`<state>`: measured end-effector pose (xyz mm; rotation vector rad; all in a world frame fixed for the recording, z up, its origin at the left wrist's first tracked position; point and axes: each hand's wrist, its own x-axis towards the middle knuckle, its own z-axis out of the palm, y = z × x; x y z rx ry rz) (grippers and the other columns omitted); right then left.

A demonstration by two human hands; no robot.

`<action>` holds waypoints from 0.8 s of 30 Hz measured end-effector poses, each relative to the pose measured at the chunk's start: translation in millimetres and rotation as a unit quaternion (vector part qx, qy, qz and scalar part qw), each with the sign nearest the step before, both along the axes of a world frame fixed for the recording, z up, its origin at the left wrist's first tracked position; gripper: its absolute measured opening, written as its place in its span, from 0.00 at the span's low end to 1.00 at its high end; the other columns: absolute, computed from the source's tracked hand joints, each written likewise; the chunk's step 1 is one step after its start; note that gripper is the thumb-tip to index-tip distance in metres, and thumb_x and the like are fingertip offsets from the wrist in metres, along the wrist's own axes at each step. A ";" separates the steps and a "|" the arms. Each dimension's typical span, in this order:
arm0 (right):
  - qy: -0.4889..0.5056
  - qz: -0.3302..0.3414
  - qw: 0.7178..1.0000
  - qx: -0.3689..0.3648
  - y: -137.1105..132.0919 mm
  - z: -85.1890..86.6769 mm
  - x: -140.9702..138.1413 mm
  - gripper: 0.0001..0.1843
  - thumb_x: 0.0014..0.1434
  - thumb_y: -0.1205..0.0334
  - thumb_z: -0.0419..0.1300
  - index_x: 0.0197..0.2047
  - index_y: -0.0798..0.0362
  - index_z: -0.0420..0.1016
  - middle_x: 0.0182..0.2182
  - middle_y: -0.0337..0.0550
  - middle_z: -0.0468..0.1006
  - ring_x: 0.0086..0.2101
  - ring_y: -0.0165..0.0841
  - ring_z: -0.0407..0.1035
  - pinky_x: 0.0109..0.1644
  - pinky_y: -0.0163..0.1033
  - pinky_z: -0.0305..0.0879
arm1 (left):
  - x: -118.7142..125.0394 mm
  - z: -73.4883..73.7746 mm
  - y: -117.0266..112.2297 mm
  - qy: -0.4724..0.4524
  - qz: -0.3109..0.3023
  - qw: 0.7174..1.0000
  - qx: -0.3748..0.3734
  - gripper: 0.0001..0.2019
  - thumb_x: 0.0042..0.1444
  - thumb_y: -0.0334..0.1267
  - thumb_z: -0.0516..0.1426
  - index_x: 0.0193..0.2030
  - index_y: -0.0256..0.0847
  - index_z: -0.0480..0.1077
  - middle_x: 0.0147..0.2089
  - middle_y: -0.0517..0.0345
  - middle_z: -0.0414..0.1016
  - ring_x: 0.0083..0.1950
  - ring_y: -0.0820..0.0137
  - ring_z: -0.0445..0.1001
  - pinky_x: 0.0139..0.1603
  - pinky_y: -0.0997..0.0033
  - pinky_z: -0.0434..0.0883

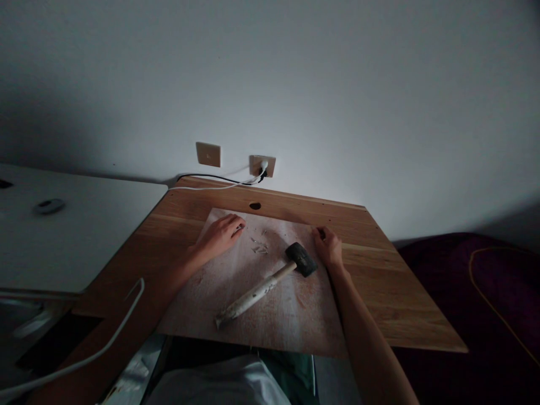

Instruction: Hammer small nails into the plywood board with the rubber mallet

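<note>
My left hand [228,229] rests on the upper left part of a thin, light-coloured board [236,270], its fingers curled together. A small pale glint shows at its fingertips, too small to name. Beside it lie several small, thin shiny pieces [259,246], perhaps nails. My right hand [329,246] is closed in a loose fist at the board's upper right edge, with no object visible in it. Between the hands and nearer to me, a mallet [257,293] lies diagonally on the board. Its black head is close to my right hand, and the worn pale handle points toward me.
Under the board is a wooden table [379,292] with a round hole near the wall. Plugs with cables sit in a wall socket [262,166]. A white table [93,225] with a mouse [49,206] adjoins at left. A white cable [113,337] crosses the lower left.
</note>
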<state>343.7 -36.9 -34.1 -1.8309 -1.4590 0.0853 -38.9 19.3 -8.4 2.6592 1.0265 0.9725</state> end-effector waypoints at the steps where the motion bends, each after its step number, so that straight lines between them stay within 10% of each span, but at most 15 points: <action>1: 0.000 0.000 1.000 0.000 0.1 -0.3 0.0 0.27 0.64 0.38 0.52 0.36 0.51 0.81 0.33 0.57 0.85 0.35 0.45 0.77 0.43 0.45 0.71 | 0.0 -0.3 0.1 -0.001 0.003 1.000 0.001 0.05 0.69 0.30 0.57 0.44 0.44 0.72 0.45 0.54 0.79 0.49 0.62 0.79 0.54 0.62 0.75; 24: -0.002 0.000 1.000 0.002 -0.3 -0.4 -0.7 0.28 0.65 0.37 0.51 0.35 0.50 0.81 0.32 0.55 0.85 0.34 0.44 0.77 0.42 0.44 0.70 | 0.5 -0.9 3.1 0.017 0.019 1.000 -0.002 0.06 0.66 0.29 0.58 0.42 0.45 0.72 0.41 0.56 0.82 0.45 0.61 0.80 0.53 0.60 0.73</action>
